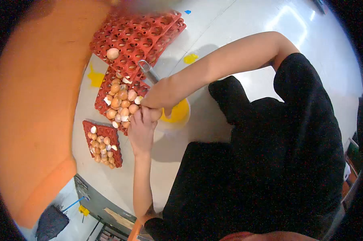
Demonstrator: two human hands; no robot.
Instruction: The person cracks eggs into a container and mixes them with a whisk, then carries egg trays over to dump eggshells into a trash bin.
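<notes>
My left hand and my right hand meet at the edge of a bowl holding yellow liquid egg. Their fingers are closed around a brown egg, partly covered by them. Just left of the hands, a red egg tray bears a heap of brown eggs and broken shells. The metal handle of a utensil sticks out above my right wrist; its other end is hidden under the arm.
Stacked red trays stand at the top, with one egg on them. A smaller-looking tray of eggs and shells lies lower left. Yellow spills mark the pale table. An orange surface borders the left.
</notes>
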